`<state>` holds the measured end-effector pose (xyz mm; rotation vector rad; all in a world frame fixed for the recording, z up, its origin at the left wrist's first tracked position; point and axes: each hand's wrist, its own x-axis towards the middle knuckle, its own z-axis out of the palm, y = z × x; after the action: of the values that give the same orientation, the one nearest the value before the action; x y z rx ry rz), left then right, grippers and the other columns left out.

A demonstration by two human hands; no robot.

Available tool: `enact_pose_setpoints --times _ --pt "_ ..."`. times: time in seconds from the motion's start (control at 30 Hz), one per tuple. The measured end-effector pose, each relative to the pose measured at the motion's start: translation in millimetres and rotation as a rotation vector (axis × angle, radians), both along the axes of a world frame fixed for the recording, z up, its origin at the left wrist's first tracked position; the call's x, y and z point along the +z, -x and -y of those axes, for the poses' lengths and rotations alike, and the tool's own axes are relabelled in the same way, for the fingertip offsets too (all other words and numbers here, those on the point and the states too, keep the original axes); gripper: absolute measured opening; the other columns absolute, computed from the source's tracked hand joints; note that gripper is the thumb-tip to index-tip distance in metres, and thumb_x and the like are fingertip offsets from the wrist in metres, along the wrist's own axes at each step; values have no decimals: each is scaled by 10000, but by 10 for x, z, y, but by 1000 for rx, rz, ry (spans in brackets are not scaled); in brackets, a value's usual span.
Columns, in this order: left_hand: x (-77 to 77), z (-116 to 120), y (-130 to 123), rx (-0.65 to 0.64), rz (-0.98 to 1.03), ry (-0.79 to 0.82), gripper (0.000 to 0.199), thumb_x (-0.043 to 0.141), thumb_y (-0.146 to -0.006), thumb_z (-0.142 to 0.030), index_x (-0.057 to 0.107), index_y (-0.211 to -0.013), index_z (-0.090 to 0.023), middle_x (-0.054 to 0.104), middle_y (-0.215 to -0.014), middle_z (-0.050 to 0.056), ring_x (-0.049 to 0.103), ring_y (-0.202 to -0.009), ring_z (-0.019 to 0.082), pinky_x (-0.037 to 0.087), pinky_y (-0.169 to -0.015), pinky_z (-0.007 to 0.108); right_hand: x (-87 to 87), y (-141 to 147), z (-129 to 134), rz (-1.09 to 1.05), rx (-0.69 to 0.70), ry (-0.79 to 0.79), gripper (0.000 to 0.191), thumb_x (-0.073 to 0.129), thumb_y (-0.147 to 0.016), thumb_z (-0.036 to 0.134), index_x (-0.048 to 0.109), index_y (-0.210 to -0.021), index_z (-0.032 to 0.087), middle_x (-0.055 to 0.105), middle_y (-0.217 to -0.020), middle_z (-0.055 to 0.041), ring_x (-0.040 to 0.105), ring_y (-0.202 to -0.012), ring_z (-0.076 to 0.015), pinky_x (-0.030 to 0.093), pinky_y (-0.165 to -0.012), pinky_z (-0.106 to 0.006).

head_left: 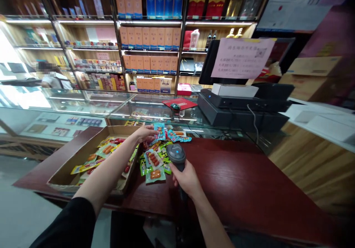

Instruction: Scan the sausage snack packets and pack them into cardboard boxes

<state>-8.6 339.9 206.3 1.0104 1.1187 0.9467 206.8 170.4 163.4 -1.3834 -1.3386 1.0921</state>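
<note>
My left hand point(146, 133) reaches over the far right corner of a cardboard box point(59, 166) and pinches a blue snack packet point(159, 131). In my right hand point(185, 177) is a dark barcode scanner point(176, 152), its head tilted up with a small blue light on it. Between the hands, a pile of green, clear and blue snack packets point(153, 158) lies on the dark red tabletop point(222, 170). More packets, red, yellow and clear point(108, 149), fill the box under my left forearm.
Behind the table runs a glass display counter point(124, 109) bearing a red mat point(183, 103). A monitor point(206, 61) with a pink notice stands at the back right. A person point(54, 78) is at the far left, by stocked shelves.
</note>
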Motion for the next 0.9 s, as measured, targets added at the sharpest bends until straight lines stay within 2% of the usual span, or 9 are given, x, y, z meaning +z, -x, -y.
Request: enact_pose_setpoints --times 0.13,0.27,0.37,0.43,0.53,0.63,0.77,0.9 --pt "148 188 821 165 -64 -37 406 949 -514 -120 685 -822 -112 759 -808 73 722 -647 151 597 -630 227 -4 118 -38 -15 61 36 284 697 -790 423 577 -901 190 580 -460 42 534 -336 -142 401 -345 -214" --pt "238 565 1704 323 -111 -19 420 947 -555 -167 699 -889 -107 770 -881 108 742 -693 175 606 -620 226 -30 336 -70 -58 136 42 323 708 -777 449 601 -929 185 581 -457 34 527 -327 -156 404 -339 -238" --pt "311 840 2126 424 -113 -38 371 915 -632 -193 708 -928 -113 771 -924 122 753 -765 187 611 -632 219 -32 494 -78 -43 210 25 316 710 -777 447 616 -929 186 600 -479 24 549 -345 -167 428 -361 -254" --pt "358 953 2244 473 -135 -39 336 901 -656 -187 712 -923 -111 771 -923 121 752 -773 184 612 -634 213 -19 563 -71 -40 241 19 311 710 -776 441 612 -934 192 607 -493 28 555 -353 -167 439 -372 -258" --pt "392 966 2174 471 -140 -27 333 906 -649 -190 716 -913 -116 772 -922 116 752 -780 185 620 -659 227 14 583 -50 -45 251 29 302 713 -772 439 600 -914 197 601 -496 33 547 -351 -160 436 -368 -253" --pt "354 815 1836 382 -128 -15 364 929 -612 -215 716 -895 -126 772 -912 110 754 -806 196 624 -686 245 40 491 -40 -51 219 42 316 709 -776 444 610 -935 189 593 -487 38 536 -343 -154 424 -356 -244" --pt "237 512 1093 163 -126 -30 450 954 -567 -270 714 -916 -116 769 -899 121 751 -808 211 623 -696 274 28 209 -58 -52 103 67 362 726 -766 453 612 -976 181 580 -461 50 530 -330 -151 401 -338 -228" --pt "143 246 249 -55 -127 -56 491 962 -536 -325 718 -906 -114 769 -884 120 738 -769 200 600 -655 266 -15 -158 -50 -15 -15 58 325 729 -768 444 586 -896 182 583 -457 45 536 -330 -145 392 -338 -217"
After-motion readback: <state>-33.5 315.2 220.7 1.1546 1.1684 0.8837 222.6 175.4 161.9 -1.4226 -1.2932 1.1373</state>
